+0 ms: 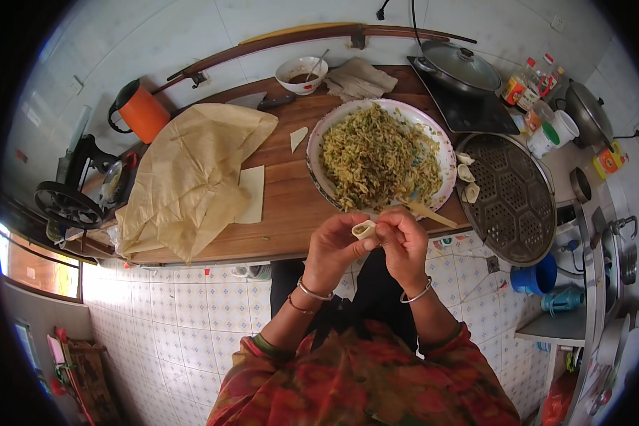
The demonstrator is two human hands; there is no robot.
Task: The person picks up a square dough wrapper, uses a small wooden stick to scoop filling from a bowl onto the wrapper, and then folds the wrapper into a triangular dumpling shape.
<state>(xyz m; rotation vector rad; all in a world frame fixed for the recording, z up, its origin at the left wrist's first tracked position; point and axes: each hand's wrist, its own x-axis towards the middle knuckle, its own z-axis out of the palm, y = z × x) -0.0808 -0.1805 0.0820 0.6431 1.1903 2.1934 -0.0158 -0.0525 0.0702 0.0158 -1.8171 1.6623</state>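
Observation:
Between my left hand (336, 246) and my right hand (403, 240), a small folded dumpling (364, 230) is pinched by the fingertips of both. It is held just off the front edge of the wooden table (285, 218). Beyond my hands stands a wide enamel basin (315, 160) of chopped vegetable filling (378, 154), with a flat wooden stick (431, 214) leaning over its near rim. Several finished dumplings (465, 174) sit along the left rim of a round perforated steamer tray (511, 202). To the left, dough wrappers (253, 194) lie partly under a tan cloth (191, 170).
Behind the basin are a bowl with a spoon (301, 77), a knife (277, 101) and a folded rag (359, 79). A lidded pan (460, 66) stands on a black cooktop (466, 106). An orange kettle (142, 113) and a hand-cranked machine (72, 205) are at the left.

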